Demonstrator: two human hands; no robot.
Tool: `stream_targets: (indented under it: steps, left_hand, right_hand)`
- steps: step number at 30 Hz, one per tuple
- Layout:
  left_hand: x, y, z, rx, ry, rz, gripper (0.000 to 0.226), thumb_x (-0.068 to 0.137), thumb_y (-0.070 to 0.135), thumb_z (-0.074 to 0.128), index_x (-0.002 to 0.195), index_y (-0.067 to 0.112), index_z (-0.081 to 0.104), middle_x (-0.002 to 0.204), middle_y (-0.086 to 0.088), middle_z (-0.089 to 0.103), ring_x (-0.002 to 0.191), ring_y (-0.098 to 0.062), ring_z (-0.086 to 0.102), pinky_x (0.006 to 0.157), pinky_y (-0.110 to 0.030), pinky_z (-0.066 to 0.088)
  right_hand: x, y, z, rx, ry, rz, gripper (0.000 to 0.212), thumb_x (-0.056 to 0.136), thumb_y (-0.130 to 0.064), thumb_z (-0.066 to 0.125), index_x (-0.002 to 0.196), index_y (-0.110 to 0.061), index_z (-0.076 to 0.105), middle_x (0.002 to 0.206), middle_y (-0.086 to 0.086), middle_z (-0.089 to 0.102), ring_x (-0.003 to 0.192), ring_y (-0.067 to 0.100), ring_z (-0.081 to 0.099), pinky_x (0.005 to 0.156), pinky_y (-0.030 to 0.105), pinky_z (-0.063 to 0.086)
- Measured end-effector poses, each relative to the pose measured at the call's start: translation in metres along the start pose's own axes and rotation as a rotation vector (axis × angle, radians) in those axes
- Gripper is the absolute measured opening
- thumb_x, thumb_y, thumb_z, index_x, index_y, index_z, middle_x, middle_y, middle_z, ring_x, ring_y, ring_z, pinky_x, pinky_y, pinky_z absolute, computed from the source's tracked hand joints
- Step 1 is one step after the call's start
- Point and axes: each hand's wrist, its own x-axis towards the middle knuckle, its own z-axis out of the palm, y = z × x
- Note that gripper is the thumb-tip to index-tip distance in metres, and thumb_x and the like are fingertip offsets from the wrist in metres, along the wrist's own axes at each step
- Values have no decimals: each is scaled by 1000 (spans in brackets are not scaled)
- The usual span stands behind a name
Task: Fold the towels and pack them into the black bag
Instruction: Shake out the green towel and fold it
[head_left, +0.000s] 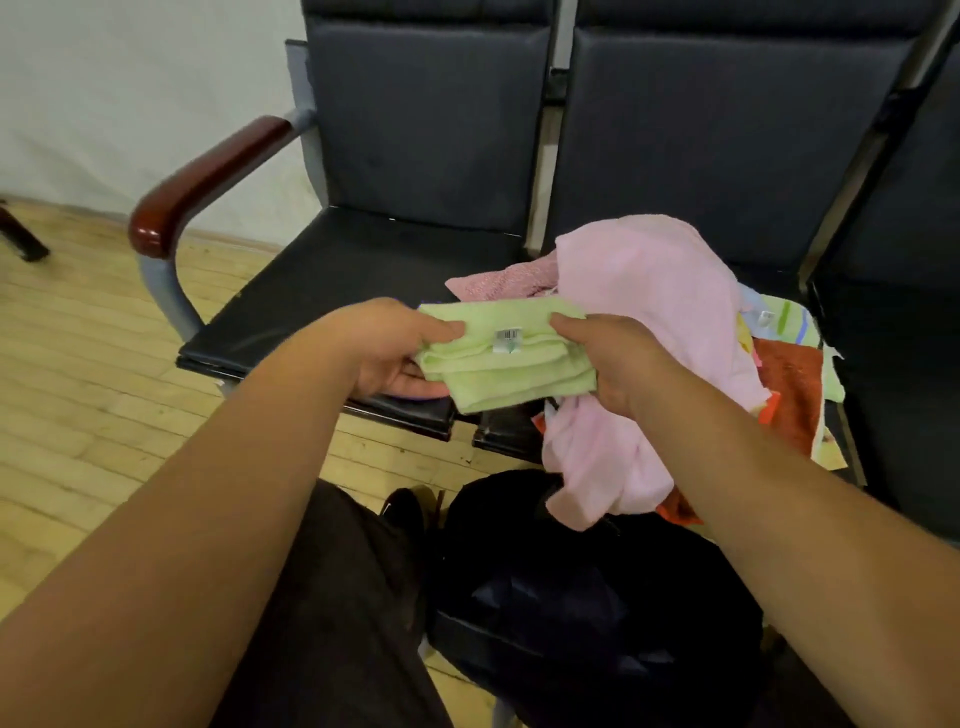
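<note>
Firmly grips a folded light-green towel (506, 364) at both ends: left hand (395, 348) with thumb on top and fingers curled beneath the left end, right hand (608, 358) pinching the right end in the same way. Shows a small barcode label (507, 340) on the towel's upper fold, between the two thumbs. Holds the towel in the air over the front edge of a black bench seat (322, 291), just left of a loose heap of unfolded towels on the neighbouring seat, with a large pale-pink towel (660, 312) on top and draped over the seat's front edge, a darker pink towel (504, 283) behind, and an orange towel (789, 384) and a striped towel (779, 317) to the right. Finds the black bag (571, 597) on the wooden floor (78, 364) below the heap, beside a dark trouser leg (337, 597) and a shoe (402, 506), with the pale-pink towel's hanging end in front of its top. Takes in a reddish-brown armrest (208, 176) at far left.
</note>
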Motion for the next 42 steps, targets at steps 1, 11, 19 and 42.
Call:
stream_targets:
  steps: [1, 11, 19, 42]
  left_hand:
    - [3, 5, -16, 8, 34, 11, 32, 97, 23, 78, 124, 9, 70, 108, -9, 82, 95, -24, 81, 65, -34, 67]
    - [56, -36, -115, -177, 159, -73, 30, 97, 22, 78, 122, 7, 69, 113, -12, 80, 101, -28, 80, 86, -47, 67]
    - [100, -48, -133, 127, 271, -199, 28, 102, 26, 73, 115, 5, 60, 110, -18, 74, 91, -31, 79, 83, -47, 67]
    - [146, -47, -107, 845, 620, -272, 68, 98, 48, 60, 152, 10, 42, 150, -18, 44, 138, -37, 42, 110, -46, 42]
  right_hand:
    - [11, -5, 16, -35, -9, -5, 20, 98, -21, 78, 114, -9, 73, 100, 12, 82, 86, 28, 79, 83, 46, 66]
    - [123, -11, 151, -428, -120, -152, 23, 94, -24, 80, 116, -29, 76, 107, -1, 80, 100, 22, 77, 96, 46, 63]
    - [183, 2, 213, -678, -173, -205, 28, 96, -23, 78, 124, -24, 76, 114, 1, 77, 105, 21, 74, 100, 42, 60]
    - [164, 7, 173, -1085, -130, -399, 28, 104, -21, 55, 124, -21, 75, 126, 0, 71, 110, 22, 67, 90, 34, 54]
